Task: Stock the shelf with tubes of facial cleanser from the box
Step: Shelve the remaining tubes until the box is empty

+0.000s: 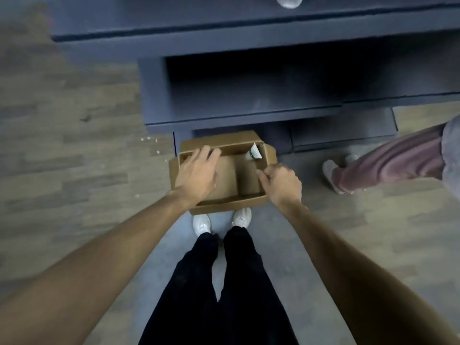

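A brown cardboard box (249,201) lies open on the floor just in front of my feet, against the foot of the dark blue shelf unit (239,113). One white tube with green print (253,153) leans in the box's far right corner. My left hand (198,171) hovers over the left half of the box, fingers spread, holding nothing. My right hand (281,184) is over the box's right wall with fingers curled; whether it grips the wall or anything else is hidden.
The shelf's lower level is dark and looks bare. A pale round object (288,1) sits on a higher level at the top edge. Another person's leg in maroon trousers (388,165) and shoe (331,174) stand at the right. Wood-pattern floor (62,145) surrounds the box.
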Motion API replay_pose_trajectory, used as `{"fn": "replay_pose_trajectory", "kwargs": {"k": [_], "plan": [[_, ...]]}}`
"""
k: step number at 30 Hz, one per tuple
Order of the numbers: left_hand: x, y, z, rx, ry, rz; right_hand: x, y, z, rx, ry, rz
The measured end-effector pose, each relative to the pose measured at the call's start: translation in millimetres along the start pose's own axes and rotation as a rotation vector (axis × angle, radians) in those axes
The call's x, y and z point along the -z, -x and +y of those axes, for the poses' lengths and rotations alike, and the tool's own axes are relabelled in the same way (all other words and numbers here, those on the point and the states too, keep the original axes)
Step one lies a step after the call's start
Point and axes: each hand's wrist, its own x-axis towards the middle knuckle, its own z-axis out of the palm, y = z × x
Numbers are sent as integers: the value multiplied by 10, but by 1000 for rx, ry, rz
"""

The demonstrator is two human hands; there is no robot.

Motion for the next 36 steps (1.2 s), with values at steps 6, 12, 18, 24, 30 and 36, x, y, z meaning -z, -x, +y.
{"fn": "replay_pose_trajectory", "kwargs": {"k": [6, 12, 18, 24, 30, 36], "plan": [[-821, 171, -238, 102, 2, -137, -582, -468, 370, -44, 34, -120], [-1467, 200, -125, 154, 47, -191, -935, -960, 485, -74, 49, -140], [-1788, -17, -158, 205, 92, -150, -1133, -1341, 458, 4, 87, 9], [-1926, -141, -265, 255, 129, -128, -1251, -1581, 369, -41, 86, 43], [-1950, -133, -233, 273, 157, -146, -1180, -1805, 333, 26, 100, -2], [-1677, -293, -260, 251, 141, -124, -775, -1737, 248, 161, 164, -38]]}}
